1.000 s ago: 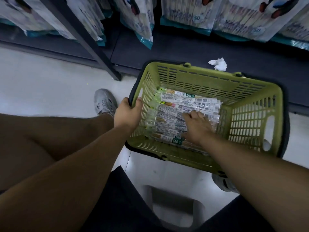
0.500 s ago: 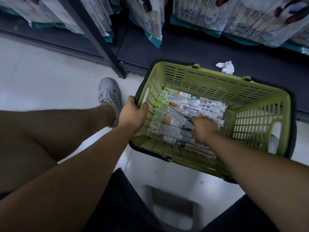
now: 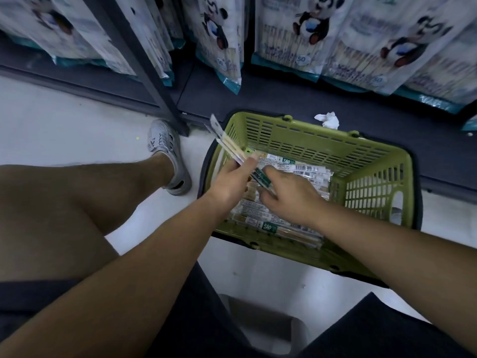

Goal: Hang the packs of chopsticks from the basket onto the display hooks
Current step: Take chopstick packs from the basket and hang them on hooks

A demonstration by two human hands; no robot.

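The olive-green slotted plastic basket (image 3: 309, 143) is open above; its walls bar every side. I see the left hand (image 3: 229, 177), gripping clear-wrapped packs of chopsticks (image 3: 227, 143), and the right hand (image 3: 286, 197) filling its 9 o'clock half; the 3 o'clock half is free. A dark metal shelf post (image 3: 143, 73) slants at 11 o'clock, and panda-printed hanging bags (image 3: 291, 34) crowd 12.

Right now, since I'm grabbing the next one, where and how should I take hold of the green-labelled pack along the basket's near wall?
Probably from above: grip the green-labelled pack across its narrow width near the label. It lies flat, lengthwise along the near wall of the basket, top face exposed.
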